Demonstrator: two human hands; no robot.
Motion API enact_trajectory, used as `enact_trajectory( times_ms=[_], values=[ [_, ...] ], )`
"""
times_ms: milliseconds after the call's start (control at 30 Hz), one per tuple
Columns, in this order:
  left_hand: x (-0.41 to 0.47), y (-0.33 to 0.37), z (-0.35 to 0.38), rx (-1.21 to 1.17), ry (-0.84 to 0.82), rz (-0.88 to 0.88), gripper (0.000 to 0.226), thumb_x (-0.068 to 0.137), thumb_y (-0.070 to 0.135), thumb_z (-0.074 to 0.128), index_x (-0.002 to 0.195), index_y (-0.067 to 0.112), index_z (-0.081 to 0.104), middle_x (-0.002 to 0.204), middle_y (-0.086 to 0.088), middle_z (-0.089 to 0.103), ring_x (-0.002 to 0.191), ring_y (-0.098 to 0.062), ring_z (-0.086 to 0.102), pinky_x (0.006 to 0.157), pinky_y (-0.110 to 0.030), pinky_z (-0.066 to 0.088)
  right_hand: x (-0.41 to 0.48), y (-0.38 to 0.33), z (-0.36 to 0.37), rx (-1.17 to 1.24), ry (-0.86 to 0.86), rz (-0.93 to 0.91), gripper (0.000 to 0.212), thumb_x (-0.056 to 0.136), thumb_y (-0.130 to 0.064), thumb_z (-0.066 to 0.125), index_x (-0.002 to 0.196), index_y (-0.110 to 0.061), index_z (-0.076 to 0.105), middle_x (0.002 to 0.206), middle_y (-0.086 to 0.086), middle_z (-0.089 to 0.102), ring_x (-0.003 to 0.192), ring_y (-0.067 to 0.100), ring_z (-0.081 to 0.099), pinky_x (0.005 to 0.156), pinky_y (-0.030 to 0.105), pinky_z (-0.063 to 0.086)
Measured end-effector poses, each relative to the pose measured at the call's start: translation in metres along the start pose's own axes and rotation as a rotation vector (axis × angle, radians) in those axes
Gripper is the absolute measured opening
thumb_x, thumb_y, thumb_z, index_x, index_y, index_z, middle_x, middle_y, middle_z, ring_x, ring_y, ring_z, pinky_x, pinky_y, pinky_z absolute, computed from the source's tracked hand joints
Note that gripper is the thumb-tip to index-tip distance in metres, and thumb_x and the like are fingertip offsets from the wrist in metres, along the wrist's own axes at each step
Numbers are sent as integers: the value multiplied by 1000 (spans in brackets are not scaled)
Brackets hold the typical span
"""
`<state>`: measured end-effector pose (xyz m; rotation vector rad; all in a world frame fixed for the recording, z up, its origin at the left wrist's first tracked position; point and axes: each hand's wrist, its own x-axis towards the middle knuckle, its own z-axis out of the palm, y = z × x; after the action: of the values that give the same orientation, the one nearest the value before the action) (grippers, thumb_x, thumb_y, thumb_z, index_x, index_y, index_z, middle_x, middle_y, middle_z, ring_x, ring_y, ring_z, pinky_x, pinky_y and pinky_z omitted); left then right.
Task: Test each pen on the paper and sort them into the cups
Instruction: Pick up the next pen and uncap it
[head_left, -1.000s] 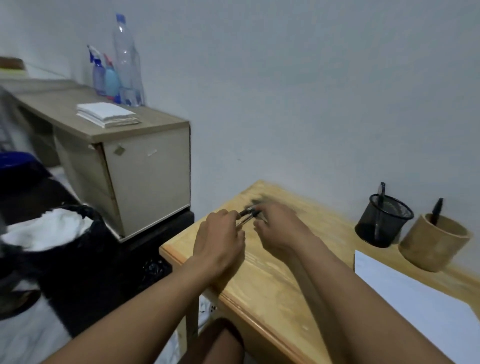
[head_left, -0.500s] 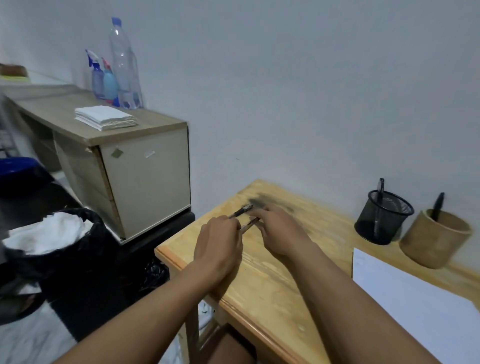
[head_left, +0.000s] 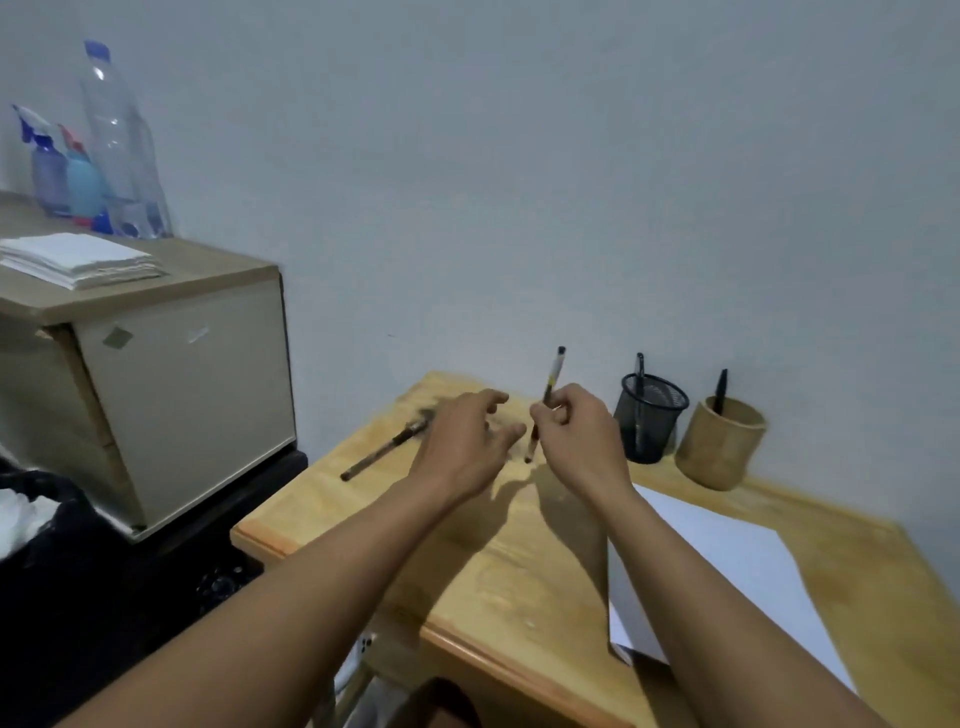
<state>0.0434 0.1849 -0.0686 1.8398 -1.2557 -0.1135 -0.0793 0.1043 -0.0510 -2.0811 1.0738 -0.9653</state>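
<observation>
Two pens already stand sorted, one in the mesh cup (head_left: 650, 415) and one in the wooden cup (head_left: 719, 441), while the right hand (head_left: 582, 436) pinches a third pen (head_left: 550, 382) upright, the left hand (head_left: 467, 441) hovers spread and empty, another pen (head_left: 382, 452) lies on the table (head_left: 493, 571), and the paper (head_left: 727, 561) looks unmarked.

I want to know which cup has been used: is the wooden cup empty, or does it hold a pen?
It holds a pen: one dark pen sticks up out of the wooden cup; whether more lie inside, I cannot tell.
</observation>
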Motion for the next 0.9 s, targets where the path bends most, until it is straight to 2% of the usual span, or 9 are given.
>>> enact_trajectory(
  times_ms=[67,167,267,333,467,533,633,733,900],
  values=[
    [4,12,10,-72,-101,14,37,91,37,69,123,19,68,116,-1,71,95,-14,69,89,-38,54,-5,0,-16,250,81,151,16,95,-24,60,91,-9,64,70,3,66,65,19,61,59,34,49],
    [9,29,22,-250,-81,41,13,90,24,71,100,17,78,86,3,76,77,-12,71,75,-34,59,-7,2,-39,658,162,373,14,94,-10,59,81,-4,61,62,6,58,53,14,51,50,26,47],
    [12,46,28,-341,-101,56,12,82,16,80,94,15,78,74,6,72,66,-10,67,60,-16,49,-12,9,-56,817,230,451,13,94,-7,58,80,-5,60,63,7,55,50,13,47,48,23,45],
    [15,54,34,-347,-127,86,17,79,10,81,95,16,79,74,5,72,65,-8,65,65,-17,49,-18,14,-64,856,250,465,13,95,-9,60,82,-7,61,62,5,55,49,11,47,49,23,44],
    [19,68,41,-391,-179,149,14,87,8,73,100,13,79,74,4,71,63,-8,66,74,-27,60,-26,20,-76,947,254,433,15,98,-11,61,84,-6,61,62,2,55,48,7,49,52,20,44],
    [21,72,41,-353,-199,177,14,90,13,71,101,13,79,78,0,73,68,-15,69,74,-25,58,-27,23,-80,950,271,418,17,99,-12,61,83,-6,63,62,2,56,51,9,50,55,21,46],
    [25,75,40,-329,-241,190,12,90,14,70,97,16,80,76,-7,74,71,-21,70,79,-34,59,-31,24,-81,960,284,403,19,100,-11,59,82,-6,62,61,3,56,52,9,49,58,21,46],
    [27,75,40,-303,-272,193,13,91,14,68,97,15,80,67,-3,68,69,-18,67,78,-34,57,-33,23,-80,975,311,393,19,100,-9,58,82,-6,62,61,4,56,50,9,49,57,20,45],
    [25,71,42,-283,-286,199,15,92,16,66,97,17,80,73,-14,73,76,-30,71,76,-34,58,-36,25,-74,950,359,392,21,100,-7,58,79,-5,61,60,5,55,48,8,47,53,20,43]
  ],
)
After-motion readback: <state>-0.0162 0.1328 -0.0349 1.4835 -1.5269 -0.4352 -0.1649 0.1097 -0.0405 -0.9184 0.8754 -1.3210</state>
